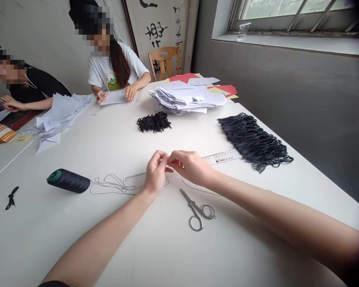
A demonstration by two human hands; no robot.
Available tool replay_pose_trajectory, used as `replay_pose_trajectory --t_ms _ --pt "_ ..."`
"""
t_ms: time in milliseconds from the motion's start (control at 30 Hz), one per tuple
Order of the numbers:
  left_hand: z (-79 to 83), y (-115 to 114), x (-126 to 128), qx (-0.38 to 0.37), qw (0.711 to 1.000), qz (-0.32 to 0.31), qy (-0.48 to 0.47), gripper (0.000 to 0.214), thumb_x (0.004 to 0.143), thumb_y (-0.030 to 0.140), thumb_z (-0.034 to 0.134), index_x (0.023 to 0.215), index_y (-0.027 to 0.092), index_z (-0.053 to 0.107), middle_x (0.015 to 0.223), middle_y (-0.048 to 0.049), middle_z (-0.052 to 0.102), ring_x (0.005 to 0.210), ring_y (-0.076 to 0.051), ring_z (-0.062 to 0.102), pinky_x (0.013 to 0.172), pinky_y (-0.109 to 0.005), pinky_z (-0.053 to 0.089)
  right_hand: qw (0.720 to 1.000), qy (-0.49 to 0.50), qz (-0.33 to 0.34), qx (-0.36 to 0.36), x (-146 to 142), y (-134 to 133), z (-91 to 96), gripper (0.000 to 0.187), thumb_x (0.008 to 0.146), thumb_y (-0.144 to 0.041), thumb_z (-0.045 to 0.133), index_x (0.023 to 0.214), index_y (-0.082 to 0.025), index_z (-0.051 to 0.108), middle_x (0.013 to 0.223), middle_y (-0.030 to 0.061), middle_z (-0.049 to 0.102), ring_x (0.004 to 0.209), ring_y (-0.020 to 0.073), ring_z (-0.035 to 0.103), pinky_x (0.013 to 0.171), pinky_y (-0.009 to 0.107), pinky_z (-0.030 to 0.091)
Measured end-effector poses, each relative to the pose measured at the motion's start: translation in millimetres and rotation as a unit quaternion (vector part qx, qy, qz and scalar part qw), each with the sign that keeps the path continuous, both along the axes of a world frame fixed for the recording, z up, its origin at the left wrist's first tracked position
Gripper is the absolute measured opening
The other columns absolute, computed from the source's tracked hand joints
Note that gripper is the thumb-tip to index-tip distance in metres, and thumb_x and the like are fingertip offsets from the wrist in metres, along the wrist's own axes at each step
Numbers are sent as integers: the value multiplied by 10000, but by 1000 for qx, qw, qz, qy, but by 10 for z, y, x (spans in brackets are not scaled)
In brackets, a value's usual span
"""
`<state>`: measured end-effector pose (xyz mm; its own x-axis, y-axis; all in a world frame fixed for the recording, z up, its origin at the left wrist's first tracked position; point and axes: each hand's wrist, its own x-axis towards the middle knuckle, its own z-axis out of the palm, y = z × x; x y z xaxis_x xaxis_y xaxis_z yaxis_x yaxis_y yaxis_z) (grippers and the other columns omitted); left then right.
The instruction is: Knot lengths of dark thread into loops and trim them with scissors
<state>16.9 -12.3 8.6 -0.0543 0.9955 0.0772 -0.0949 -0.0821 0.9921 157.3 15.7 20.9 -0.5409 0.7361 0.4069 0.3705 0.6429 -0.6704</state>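
Observation:
Above the middle of a clear plastic ruler (223, 157), my left hand (156, 171) and my right hand (193, 165) meet with fingertips pinched. Dark thread (109, 184) lies in loose loops left of my hands, beside a black thread spool (69, 181) lying on its side. A strand curves below the left hand, and another trails right from under the right hand. Both hands appear closed on this thread; its exact path between the fingertips is too fine to make out. Metal scissors (195, 210), blades slightly parted, lie just below the right hand.
A long row of black looped cords (254, 141) lies at right, a smaller bundle (154, 122) farther back. One knotted cord (12, 198) is at far left. Paper stacks (185, 97) stand behind. Two people sit across the white table (113, 239), one holding a pen over paper.

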Motion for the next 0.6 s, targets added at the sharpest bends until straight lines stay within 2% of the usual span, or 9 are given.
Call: replay_pose_trajectory --t_ms 100,167,300,433,533,600 --pt "35 -43 44 -25 999 -36 25 315 858 444 563 720 188 441 624 52 412 495 -64 359 460 -186 308 999 6 5 45 121 -128 -79 156 859 -71 510 851 -172 628 787 30 678 632 111 602 573 212 447" --pt "37 -66 56 -31 997 -49 46 307 870 431 553 723 187 441 632 54 387 464 -52 265 431 -195 236 997 44 -10 57 169 -185 -145 139 879 -102 529 878 -180 644 810 29 698 641 115 625 581 215 466" --pt "-1 -89 41 -37 995 -77 52 300 881 433 546 736 184 460 674 41 409 477 -54 230 426 -212 193 992 109 -44 55 214 -230 -215 82 873 -142 598 841 -194 653 756 -8 703 623 107 631 558 201 478" --pt "-60 -66 -9 -65 993 -93 21 290 874 438 554 757 185 474 659 45 415 458 -50 218 416 -217 175 992 118 -36 6 254 -237 -223 80 867 -128 598 844 -192 641 788 -5 703 661 105 634 517 182 469" --pt "-83 -55 -40 -76 993 -92 10 264 881 426 544 777 188 497 570 70 328 434 -52 184 413 -215 160 994 101 -1 -41 272 -232 -237 49 879 -149 579 892 -180 615 788 15 670 663 110 608 541 198 478" --pt "-83 -60 -48 -74 993 -91 2 251 882 422 541 792 189 512 594 65 365 431 -46 180 413 -214 161 994 86 27 -55 271 -221 -253 95 866 -208 614 951 -170 592 747 15 612 628 113 559 550 221 477"
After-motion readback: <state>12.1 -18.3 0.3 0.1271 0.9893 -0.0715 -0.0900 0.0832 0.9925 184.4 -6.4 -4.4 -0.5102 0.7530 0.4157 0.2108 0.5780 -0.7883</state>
